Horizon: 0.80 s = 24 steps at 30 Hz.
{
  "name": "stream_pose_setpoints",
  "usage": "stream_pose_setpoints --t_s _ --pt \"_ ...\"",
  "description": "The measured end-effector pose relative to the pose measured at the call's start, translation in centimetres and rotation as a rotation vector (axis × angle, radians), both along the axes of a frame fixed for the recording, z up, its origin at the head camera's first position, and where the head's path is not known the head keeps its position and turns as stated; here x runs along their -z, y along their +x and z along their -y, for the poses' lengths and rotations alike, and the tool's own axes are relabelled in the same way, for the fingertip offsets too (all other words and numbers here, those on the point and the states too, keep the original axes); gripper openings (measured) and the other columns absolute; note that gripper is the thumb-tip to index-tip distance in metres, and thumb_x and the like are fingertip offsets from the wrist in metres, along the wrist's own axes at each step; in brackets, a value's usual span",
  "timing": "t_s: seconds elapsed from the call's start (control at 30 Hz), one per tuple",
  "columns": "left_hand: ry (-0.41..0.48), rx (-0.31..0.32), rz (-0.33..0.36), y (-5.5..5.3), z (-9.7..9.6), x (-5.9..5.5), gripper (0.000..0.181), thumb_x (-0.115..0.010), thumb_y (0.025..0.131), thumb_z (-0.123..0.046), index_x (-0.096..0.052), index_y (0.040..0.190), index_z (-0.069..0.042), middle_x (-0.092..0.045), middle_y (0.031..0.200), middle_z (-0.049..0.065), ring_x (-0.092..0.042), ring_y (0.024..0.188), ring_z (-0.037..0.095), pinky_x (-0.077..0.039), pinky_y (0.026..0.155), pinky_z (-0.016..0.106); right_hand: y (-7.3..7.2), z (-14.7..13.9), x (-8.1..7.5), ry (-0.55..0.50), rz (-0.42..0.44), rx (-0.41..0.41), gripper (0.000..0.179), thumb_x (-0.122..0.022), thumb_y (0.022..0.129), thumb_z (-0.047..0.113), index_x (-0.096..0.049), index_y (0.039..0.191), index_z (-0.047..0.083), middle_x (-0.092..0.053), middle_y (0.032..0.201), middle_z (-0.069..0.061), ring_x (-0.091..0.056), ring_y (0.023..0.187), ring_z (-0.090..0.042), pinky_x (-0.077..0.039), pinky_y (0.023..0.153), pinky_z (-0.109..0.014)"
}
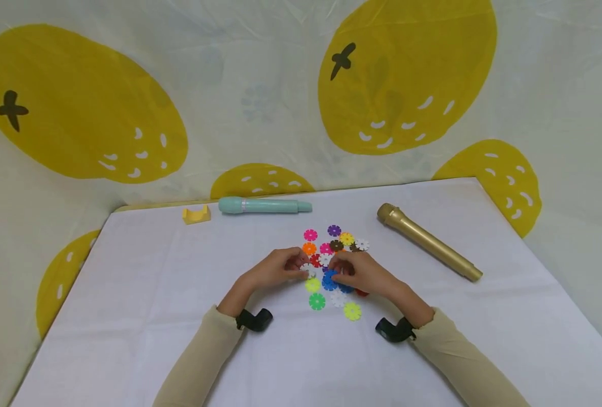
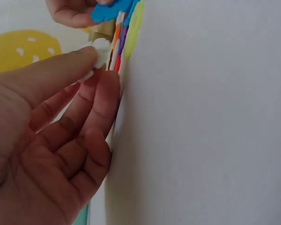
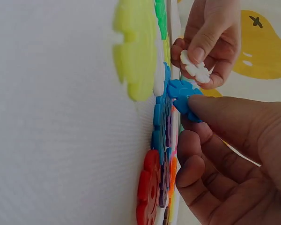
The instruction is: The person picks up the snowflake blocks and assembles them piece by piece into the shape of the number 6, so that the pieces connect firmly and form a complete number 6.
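Observation:
My left hand [image 1: 278, 267] pinches a white notched disc [image 3: 195, 67] between thumb and fingers, just over the left side of a spread of coloured discs. In my right hand [image 1: 366, 272] a blue notched disc [image 3: 181, 96] is pinched by the thumb and fingertips. The two held discs are close to each other in the right wrist view. Below them on the table lie more discs, among them a green disc [image 1: 317, 301], a yellow-green disc [image 1: 353, 311] and a red disc [image 3: 149, 187]. Pink, purple and orange discs lie beyond the hands.
A gold microphone [image 1: 430, 243] lies slantwise at the right. Toward the back edge of the white-covered table [image 1: 128, 294] lie a mint-green microphone [image 1: 265, 206] and a small yellow stand [image 1: 196, 215]. A curtain with yellow fruit prints [image 1: 407, 73] hangs behind.

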<state>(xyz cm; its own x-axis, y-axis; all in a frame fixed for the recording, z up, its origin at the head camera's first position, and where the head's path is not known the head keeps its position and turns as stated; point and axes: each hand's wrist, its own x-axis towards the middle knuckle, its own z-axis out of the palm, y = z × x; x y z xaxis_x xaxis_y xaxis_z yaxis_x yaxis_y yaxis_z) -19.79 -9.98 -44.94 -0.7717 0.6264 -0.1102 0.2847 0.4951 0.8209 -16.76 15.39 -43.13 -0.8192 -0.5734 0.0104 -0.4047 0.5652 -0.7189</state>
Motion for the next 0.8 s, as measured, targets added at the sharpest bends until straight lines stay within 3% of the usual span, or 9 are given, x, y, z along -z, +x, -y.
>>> stream_pose_setpoints --t_s 0.13,0.27,0.43,0.8 --pt "0.067 -0.08 0.14 0.2 -0.3 0.0 0.021 -0.071 0.09 -0.019 -0.062 0.103 -0.005 -0.06 0.089 0.002 -0.055 0.084 0.015 -0.047 0.076 0.023 0.0 -0.1 -0.1 -0.024 -0.008 0.021 0.016 -0.073 0.087 0.01 -0.064 0.099 0.003 -0.059 0.08 0.002 -0.052 0.074 -0.012 -0.048 0.065 -0.021" --pt "0.108 -0.139 0.221 0.2 -0.7 -0.2 0.022 -0.071 0.091 -0.018 -0.062 0.104 -0.002 -0.06 0.087 0.004 -0.055 0.08 0.016 -0.045 0.072 0.024 0.1 0.0 -0.3 -0.051 -0.017 0.036 0.015 -0.073 0.086 0.008 -0.063 0.097 0.004 -0.058 0.079 0.001 -0.051 0.074 -0.014 -0.047 0.064 -0.022" --pt "0.116 -0.173 0.242 0.2 -0.9 -0.2 0.023 -0.071 0.09 -0.018 -0.064 0.103 -0.001 -0.061 0.085 0.002 -0.055 0.076 0.014 -0.045 0.07 0.022 0.1 0.1 -0.3 -0.107 -0.057 0.035 0.013 -0.073 0.086 0.005 -0.065 0.096 0.003 -0.064 0.086 -0.002 -0.057 0.078 -0.016 -0.05 0.069 -0.023" --pt "0.183 -0.181 0.3 0.6 -1.3 -0.2 0.021 -0.07 0.091 -0.016 -0.063 0.101 0.001 -0.067 0.081 0.002 -0.063 0.074 0.012 -0.046 0.07 0.022 0.1 0.4 0.0 -0.198 -0.066 0.04 0.011 -0.072 0.086 0.001 -0.067 0.096 0.002 -0.067 0.091 -0.007 -0.065 0.085 -0.021 -0.056 0.076 -0.028"
